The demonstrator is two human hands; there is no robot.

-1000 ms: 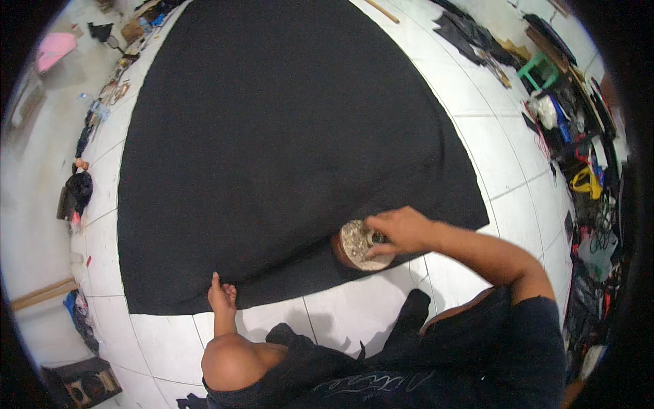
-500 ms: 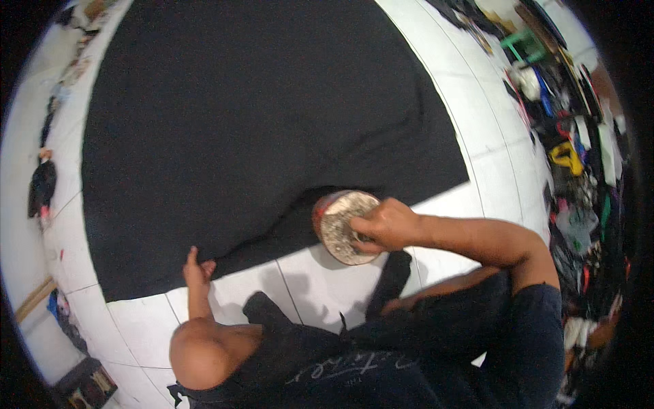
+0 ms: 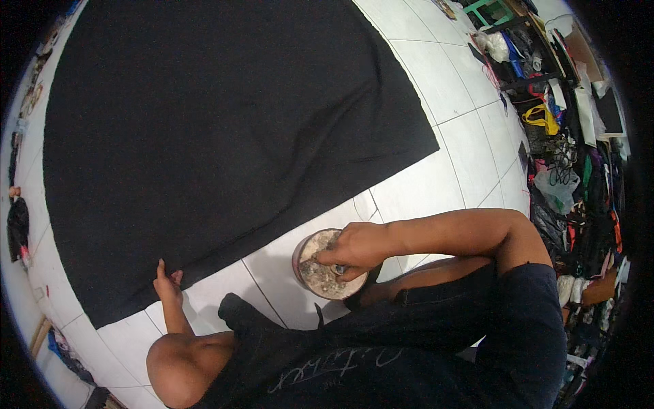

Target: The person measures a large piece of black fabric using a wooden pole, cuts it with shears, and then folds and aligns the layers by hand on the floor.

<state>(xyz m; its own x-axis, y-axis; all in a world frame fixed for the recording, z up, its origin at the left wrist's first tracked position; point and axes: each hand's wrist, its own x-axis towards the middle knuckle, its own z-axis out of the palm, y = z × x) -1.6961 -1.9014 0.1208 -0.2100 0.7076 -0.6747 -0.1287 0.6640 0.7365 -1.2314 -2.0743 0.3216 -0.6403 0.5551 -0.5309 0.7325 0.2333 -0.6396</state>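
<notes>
A large black cloth (image 3: 225, 136) lies spread on the white tiled floor, with soft wrinkles toward its right side. My right hand (image 3: 357, 251) is closed on the top of a heavy-looking round can (image 3: 317, 283) with a rough, grey-beige face. Its fingers curl round a small grip in the middle of that face, mostly hidden by them. The can is over the white tiles on my side of the cloth, apart from its edge. At the cloth's near left edge, my left hand (image 3: 168, 281) rests with forefinger and thumb apart, holding nothing visible.
Along the right stands a crowded heap of goods: a green stool-like frame (image 3: 489, 12), a yellow item (image 3: 541, 119), a clear plastic bag (image 3: 557, 189) and dark bundles. A dark object (image 3: 18, 228) lies by the left wall. My dark-clothed legs are just below the can.
My right hand has drawn the can toward me, off the cloth's near edge. The bulge in the cloth beside it has flattened. The view has shifted; my left hand stays at the edge.
</notes>
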